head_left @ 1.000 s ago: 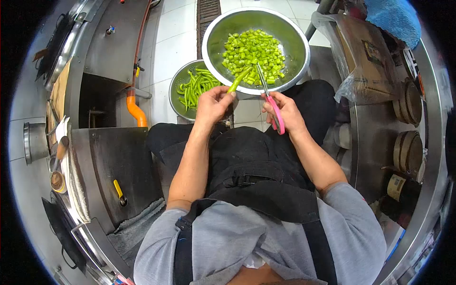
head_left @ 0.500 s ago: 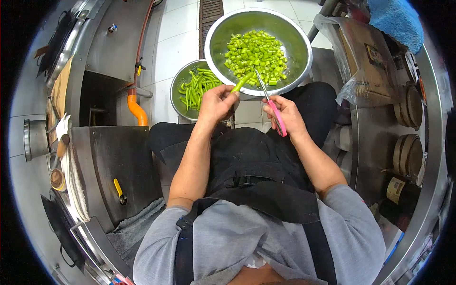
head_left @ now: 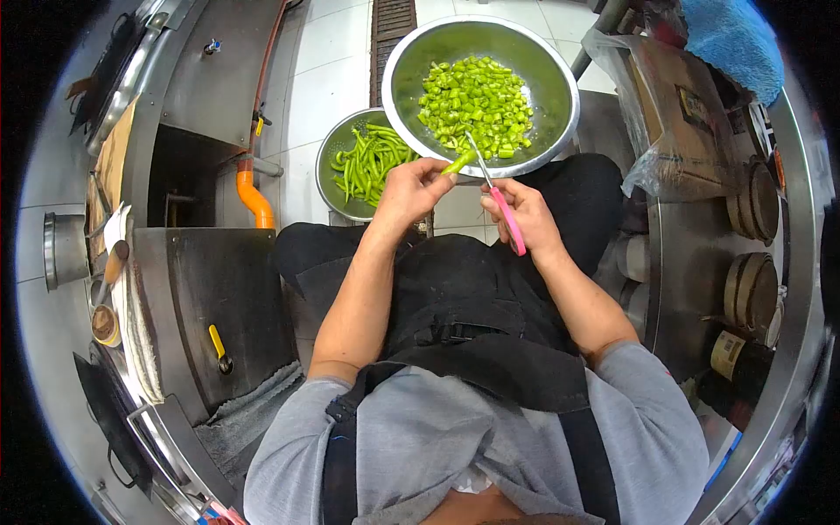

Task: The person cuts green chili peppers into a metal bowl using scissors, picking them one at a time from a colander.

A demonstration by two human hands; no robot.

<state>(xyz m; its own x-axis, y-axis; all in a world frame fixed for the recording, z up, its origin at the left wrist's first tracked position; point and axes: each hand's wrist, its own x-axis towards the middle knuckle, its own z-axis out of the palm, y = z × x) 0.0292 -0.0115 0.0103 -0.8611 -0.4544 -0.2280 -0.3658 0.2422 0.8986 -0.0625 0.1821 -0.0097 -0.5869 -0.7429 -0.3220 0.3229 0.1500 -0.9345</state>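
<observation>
A green chili pepper is pinched in my left hand, its free end reaching over the near rim of a large metal bowl. My right hand grips pink-handled scissors, their blades at the pepper's tip. Many cut green pepper pieces lie heaped inside the bowl. Left of it, partly beneath its edge, stands a metal colander with whole long green peppers.
An orange pipe and steel cabinets stand on the left. At right are a plastic-wrapped cardboard box, a blue towel and a dark bottle. A floor drain grate runs behind the bowl.
The pepper in my left hand looks shorter now. My left hand has moved slightly right, and the scissors have shifted a little at its tip.
</observation>
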